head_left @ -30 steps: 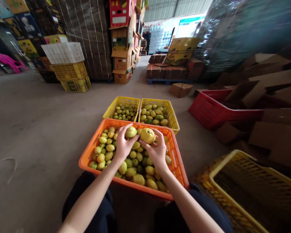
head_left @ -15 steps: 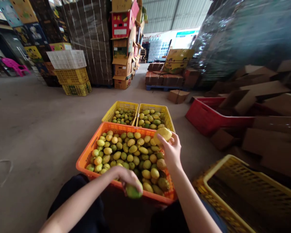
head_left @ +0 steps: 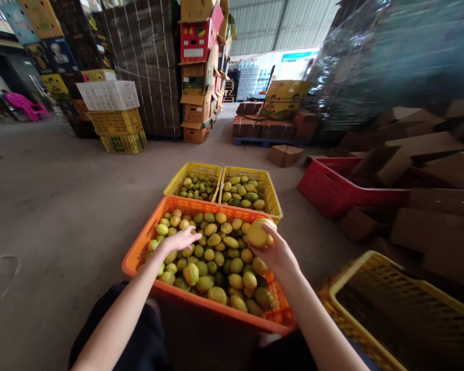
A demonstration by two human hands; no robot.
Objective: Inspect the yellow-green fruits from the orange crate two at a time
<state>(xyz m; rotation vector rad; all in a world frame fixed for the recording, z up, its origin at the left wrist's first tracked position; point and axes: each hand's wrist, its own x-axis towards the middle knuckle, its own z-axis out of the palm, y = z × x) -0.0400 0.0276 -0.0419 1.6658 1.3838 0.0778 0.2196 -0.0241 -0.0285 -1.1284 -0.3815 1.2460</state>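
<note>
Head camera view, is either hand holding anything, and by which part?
The right hand holds a yellow lemon by its right side and underside. The left hand holds nothing that shows.

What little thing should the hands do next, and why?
Maybe the left hand should reach down and take one from the pile: it looks empty, its fingers spread over the orange crate, while the right hand already holds a yellow fruit.

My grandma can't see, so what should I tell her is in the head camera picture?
A right hand holds a yellow fruit over an orange crate of fruit; the left hand reaches over it, empty.
</note>
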